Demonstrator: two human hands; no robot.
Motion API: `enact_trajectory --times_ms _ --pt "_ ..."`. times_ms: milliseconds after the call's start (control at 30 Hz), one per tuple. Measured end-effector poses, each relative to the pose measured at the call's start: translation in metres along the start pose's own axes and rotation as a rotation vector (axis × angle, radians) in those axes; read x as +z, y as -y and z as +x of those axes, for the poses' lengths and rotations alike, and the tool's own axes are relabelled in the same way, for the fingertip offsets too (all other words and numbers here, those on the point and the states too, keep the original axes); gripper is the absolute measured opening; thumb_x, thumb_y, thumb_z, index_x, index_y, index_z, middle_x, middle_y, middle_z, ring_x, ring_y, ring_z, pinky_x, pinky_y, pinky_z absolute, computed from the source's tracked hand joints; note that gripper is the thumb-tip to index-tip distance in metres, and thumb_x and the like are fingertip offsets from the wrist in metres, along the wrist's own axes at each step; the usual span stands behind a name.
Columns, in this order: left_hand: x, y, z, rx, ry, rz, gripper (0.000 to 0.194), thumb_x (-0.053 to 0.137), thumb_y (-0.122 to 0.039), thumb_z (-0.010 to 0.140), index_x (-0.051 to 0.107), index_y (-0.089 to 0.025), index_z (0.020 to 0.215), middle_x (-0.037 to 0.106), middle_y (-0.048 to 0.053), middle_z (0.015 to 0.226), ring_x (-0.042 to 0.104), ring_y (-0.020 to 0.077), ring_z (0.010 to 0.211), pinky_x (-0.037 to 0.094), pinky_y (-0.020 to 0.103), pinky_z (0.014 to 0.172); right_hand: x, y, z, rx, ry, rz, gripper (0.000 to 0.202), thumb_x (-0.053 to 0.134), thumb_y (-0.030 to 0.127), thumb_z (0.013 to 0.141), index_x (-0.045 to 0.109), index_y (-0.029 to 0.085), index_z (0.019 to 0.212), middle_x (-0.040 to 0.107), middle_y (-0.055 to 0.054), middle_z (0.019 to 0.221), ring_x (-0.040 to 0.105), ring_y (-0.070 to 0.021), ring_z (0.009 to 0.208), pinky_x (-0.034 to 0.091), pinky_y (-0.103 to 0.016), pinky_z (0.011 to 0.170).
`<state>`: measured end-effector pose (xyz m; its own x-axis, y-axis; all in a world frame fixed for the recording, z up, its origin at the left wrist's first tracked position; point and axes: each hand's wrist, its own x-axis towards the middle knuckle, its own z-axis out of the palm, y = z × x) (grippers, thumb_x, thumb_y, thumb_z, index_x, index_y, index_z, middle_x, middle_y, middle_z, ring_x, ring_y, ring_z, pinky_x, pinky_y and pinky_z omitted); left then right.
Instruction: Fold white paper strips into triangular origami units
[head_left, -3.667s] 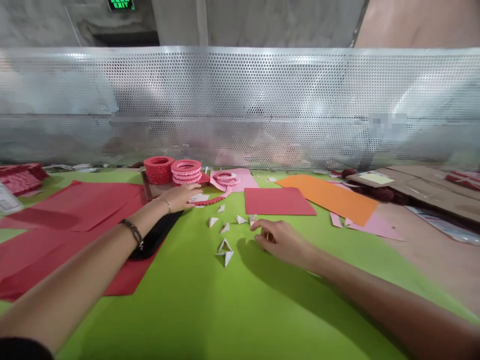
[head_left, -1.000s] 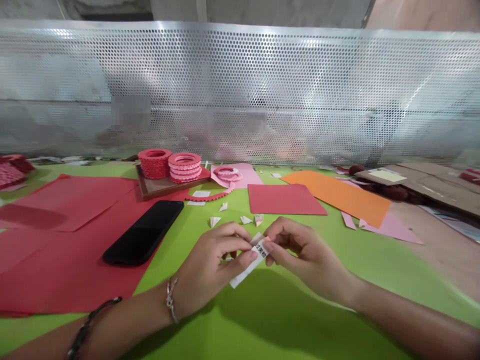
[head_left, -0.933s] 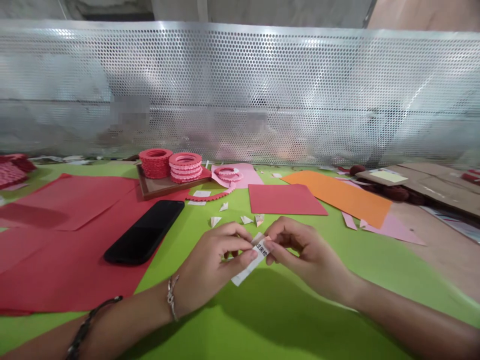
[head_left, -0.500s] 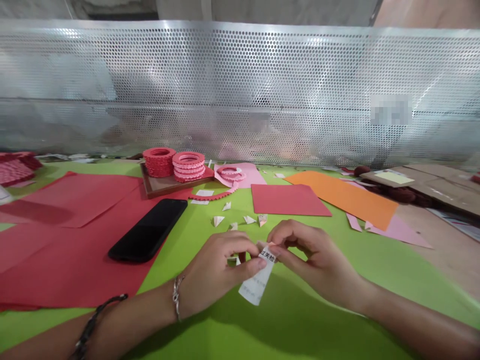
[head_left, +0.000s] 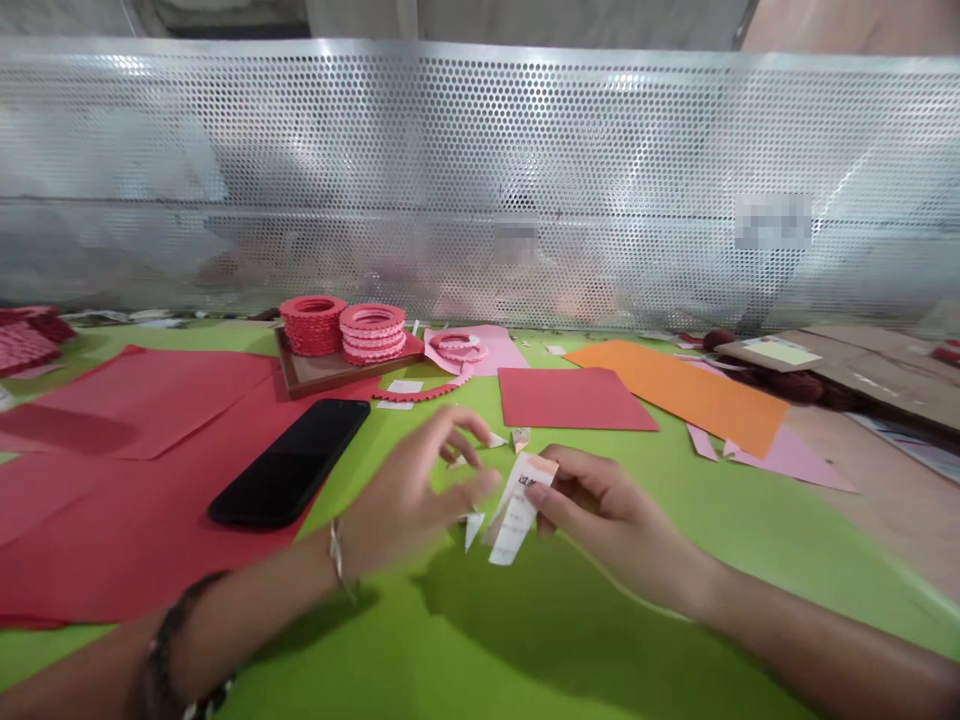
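My right hand (head_left: 600, 510) pinches a narrow strip of printed white paper (head_left: 517, 515) between thumb and fingers. The strip tilts down to the left, and dark characters show near its top. My left hand (head_left: 427, 480) is just left of the strip, fingers and thumb apart, slightly blurred and holding nothing. Below its thumb is a small white paper triangle (head_left: 473, 530); whether it touches the table I cannot tell. Behind the hands lies a folded paper piece (head_left: 520, 439), with other small white pieces partly hidden by my left fingers.
A black phone (head_left: 292, 465) rests on large red sheets (head_left: 150, 520) at left. Behind it, a brown tray (head_left: 300, 380) bears stacks of red and pink rings (head_left: 373, 335). A red sheet (head_left: 574, 400) and an orange sheet (head_left: 682, 390) lie right of centre. A perforated metal panel (head_left: 480, 150) closes the back.
My left hand has let go of the paper strip and moved up and left, its fingers spreading. The strip stays in my right hand, with more of its top showing.
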<state>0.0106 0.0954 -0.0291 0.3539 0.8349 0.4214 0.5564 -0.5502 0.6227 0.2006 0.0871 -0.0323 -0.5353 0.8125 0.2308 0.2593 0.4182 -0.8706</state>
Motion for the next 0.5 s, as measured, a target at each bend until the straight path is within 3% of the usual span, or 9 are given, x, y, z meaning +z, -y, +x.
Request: enact_trajectory --times_ms 33,100,167,233,300,500 --pt "-0.007 0.011 0.008 -0.022 -0.015 0.101 0.030 0.033 -0.038 0.084 0.043 -0.017 0.103 0.055 0.006 0.104 0.053 0.0153 0.092 0.044 0.026 0.077 -0.001 0.000 0.001 0.008 -0.009 -0.012 0.015 0.042 0.027 0.082 0.050 0.017 0.074 0.045 0.003 0.061 0.044 -0.0085 0.054 0.038 -0.019 0.049" --pt "-0.019 0.037 0.023 -0.133 0.024 0.488 0.041 0.024 -0.035 0.085 0.036 -0.014 0.118 0.040 0.010 0.127 0.035 0.0171 0.118 0.030 0.032 0.096 -0.003 -0.001 0.002 0.026 -0.013 -0.048 0.015 0.042 0.026 0.082 0.049 0.017 0.073 0.045 0.003 0.060 0.044 -0.0086 0.054 0.038 -0.019 0.049" --pt "-0.026 0.061 0.033 -0.215 0.077 0.580 0.051 0.030 -0.033 0.082 0.030 -0.005 0.125 0.030 0.017 0.134 0.023 0.0251 0.124 0.019 0.044 0.100 -0.004 -0.004 0.002 0.029 0.006 -0.073 0.016 0.041 0.027 0.082 0.048 0.017 0.072 0.045 0.002 0.060 0.044 -0.0089 0.054 0.038 -0.020 0.050" --pt "-0.027 0.079 0.035 -0.283 0.136 0.621 0.055 0.033 -0.035 0.081 0.031 -0.004 0.126 0.032 0.019 0.132 0.024 0.0317 0.123 0.011 0.056 0.097 -0.003 -0.006 0.002 0.024 0.033 -0.070 0.017 0.041 0.028 0.083 0.049 0.016 0.073 0.046 0.001 0.063 0.045 -0.0094 0.057 0.040 -0.021 0.053" --pt "-0.026 0.087 0.033 -0.306 0.194 0.631 0.054 0.036 -0.037 0.079 0.037 -0.008 0.124 0.035 0.018 0.131 0.028 0.0325 0.121 0.004 0.059 0.096 -0.003 -0.008 0.001 0.021 0.047 -0.062 0.017 0.041 0.028 0.083 0.050 0.016 0.076 0.047 0.001 0.066 0.046 -0.0097 0.059 0.041 -0.022 0.055" --pt "-0.029 0.079 0.026 -0.220 0.270 0.531 0.045 0.043 -0.038 0.075 0.049 -0.017 0.115 0.042 0.010 0.128 0.037 0.0258 0.117 0.024 0.043 0.097 -0.003 -0.008 0.001 0.011 0.065 -0.065 0.017 0.041 0.027 0.083 0.049 0.016 0.073 0.044 0.002 0.063 0.042 -0.0083 0.056 0.038 -0.020 0.052"
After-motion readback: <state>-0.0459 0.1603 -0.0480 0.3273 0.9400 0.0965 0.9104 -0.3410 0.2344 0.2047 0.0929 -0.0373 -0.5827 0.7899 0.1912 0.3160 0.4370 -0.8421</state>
